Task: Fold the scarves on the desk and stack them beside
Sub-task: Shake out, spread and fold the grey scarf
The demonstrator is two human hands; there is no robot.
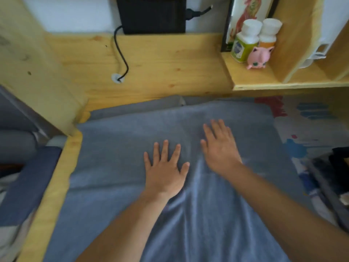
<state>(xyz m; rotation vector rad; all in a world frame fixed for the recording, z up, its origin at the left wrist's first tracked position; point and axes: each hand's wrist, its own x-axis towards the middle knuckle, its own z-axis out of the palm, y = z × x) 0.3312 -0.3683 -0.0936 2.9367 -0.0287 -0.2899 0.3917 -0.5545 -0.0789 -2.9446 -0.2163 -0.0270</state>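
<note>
Grey-blue scarf (pixel 117 167) lies spread on the wooden surface (pixel 154 59), covering most of the near half. Long axis runs near-to-far, toward the back wall; near end drops off the bottom of the frame, far edge is folded over in a band just short of the bare wood. Lengthwise creases run down the middle, between the forearms.

Left hand (pixel 166 167): released, palm down, fingers spread flat on the scarf, near its centre. Right hand (pixel 219 150): also released, palm down, fingers straight and together, flat on the scarf just beside the left and slightly farther away. Neither grasps anything. Right hand is slightly blurred.

A patterned cloth (pixel 306 129), white with red and blue marks, lies to the right, touching the scarf's edge and partly under it. Dark items (pixel 336 167) sit at the right edge, too blurred to identify.

Far side: black box (pixel 151 15) against the wall, its cable (pixel 120 53) running down into a grommet hole in the surface. Right shelf (pixel 264 82) carries two white-capped bottles (pixel 245 42) and a pink toy (pixel 257 57), well apart from the scarf. Dark blue cushion (pixel 28 182) sits off the left edge.
</note>
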